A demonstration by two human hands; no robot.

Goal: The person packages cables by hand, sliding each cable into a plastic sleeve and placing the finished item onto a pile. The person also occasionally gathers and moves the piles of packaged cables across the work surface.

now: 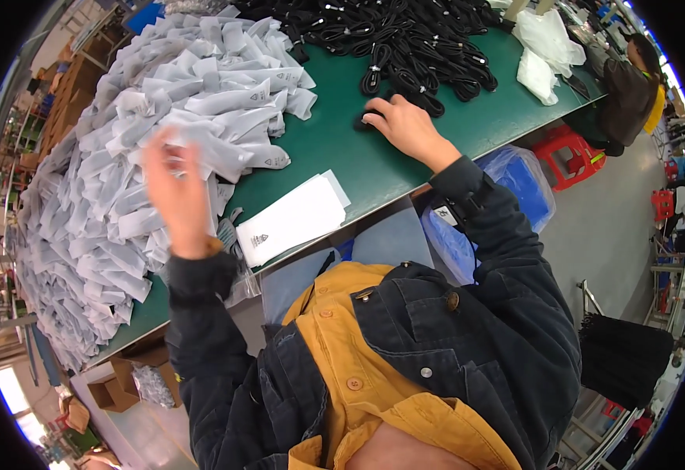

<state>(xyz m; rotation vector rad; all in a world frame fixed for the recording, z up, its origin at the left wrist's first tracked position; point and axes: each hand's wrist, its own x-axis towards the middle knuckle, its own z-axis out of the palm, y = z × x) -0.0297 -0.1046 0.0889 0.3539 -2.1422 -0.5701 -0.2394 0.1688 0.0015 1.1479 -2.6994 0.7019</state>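
Note:
Near the edge of a heap of black coiled cables (401, 39), my right hand (413, 133) has its fingers curled over one coiled black cable (360, 122) on the green table. My left hand (176, 188) is smeared by motion in front of a large pile of whitish translucent bags (194, 102). Its fingers are too blurred to show whether they hold anything. Between my hands, by the near table edge, lies a flat stack of white bags (295, 219) with small dark print.
The green table (335, 90) slants across the view. White plastic bags (542, 51) lie at its far right. Beyond the edge stand a blue bin lined with plastic (522, 184) and a red stool (566, 160). A person (628, 94) is at the far right. Cardboard boxes (111, 388) sit below left.

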